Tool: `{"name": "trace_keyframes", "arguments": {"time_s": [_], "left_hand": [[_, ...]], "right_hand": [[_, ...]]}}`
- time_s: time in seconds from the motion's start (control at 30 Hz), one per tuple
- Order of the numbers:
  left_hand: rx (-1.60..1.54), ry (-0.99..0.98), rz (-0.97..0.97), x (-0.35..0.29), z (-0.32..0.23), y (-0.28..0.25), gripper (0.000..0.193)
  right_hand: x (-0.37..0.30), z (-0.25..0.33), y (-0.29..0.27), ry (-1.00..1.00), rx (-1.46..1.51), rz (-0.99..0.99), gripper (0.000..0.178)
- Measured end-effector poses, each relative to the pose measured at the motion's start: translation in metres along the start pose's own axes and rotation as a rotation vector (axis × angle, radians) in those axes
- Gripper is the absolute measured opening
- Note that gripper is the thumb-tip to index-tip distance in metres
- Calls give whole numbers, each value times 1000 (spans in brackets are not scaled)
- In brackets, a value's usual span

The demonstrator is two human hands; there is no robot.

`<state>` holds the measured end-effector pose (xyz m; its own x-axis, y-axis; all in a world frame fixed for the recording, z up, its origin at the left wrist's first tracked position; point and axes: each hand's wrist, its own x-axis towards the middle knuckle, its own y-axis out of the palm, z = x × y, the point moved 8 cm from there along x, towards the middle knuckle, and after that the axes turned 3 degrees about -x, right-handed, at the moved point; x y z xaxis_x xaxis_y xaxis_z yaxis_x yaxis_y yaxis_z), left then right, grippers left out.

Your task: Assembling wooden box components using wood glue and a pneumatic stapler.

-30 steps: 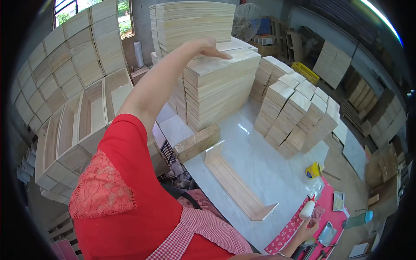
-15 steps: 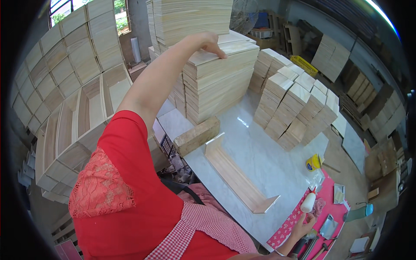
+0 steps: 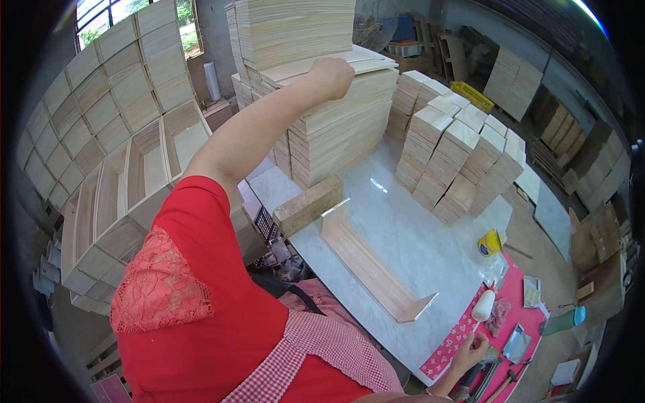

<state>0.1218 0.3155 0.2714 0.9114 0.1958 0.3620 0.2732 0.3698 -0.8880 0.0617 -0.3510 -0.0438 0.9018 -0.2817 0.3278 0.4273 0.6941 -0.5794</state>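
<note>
My left hand (image 3: 334, 78) is closed at the near edge of the thin wooden boards on top of a tall stack (image 3: 349, 121), its fingertips hidden behind the knuckles. It seems to grip the top board (image 3: 289, 72). Low at the right, my right hand (image 3: 471, 351) has loosely curled fingers held apart, with nothing visible in them. Just beyond it lies a white glue bottle (image 3: 482, 306) with a red tip, beside a crumpled pink cloth (image 3: 498, 316). In front of me on the table rests a three-piece wooden assembly (image 3: 373, 269), a long base with upright ends.
A rough wooden block (image 3: 309, 205) lies at the table's left edge. Stacked small wood pieces (image 3: 463, 148) stand at the back right, near a yellow tub (image 3: 490, 243). Finished wooden boxes (image 3: 134, 168) pile up at left. A hammer (image 3: 504, 384) lies at the lower right.
My left hand has gone from stretched fingers on the board's edge to a closed grip there. My right hand stays by the glue bottle. The view has shifted slightly.
</note>
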Motion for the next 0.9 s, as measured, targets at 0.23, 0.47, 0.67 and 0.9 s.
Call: {"name": "trace_keyframes", "arguments": {"time_s": [0.23, 0.47, 0.67, 0.9], "left_hand": [[-32, -40, -141, -12, 6, -11, 18], [-13, -46, -351, -31, 7, -13, 15], [1, -67, -512, -66, -10, -51, 15], [-13, -180, -422, -146, -30, -45, 11]], "right_hand": [[-10, -11, -1, 36, 42, 21, 24], [-18, -13, -9, -57, 31, -13, 20], [-15, -11, -19, -44, 116, 23, 21], [-9, 1, -24, -73, 175, 134, 25]]}}
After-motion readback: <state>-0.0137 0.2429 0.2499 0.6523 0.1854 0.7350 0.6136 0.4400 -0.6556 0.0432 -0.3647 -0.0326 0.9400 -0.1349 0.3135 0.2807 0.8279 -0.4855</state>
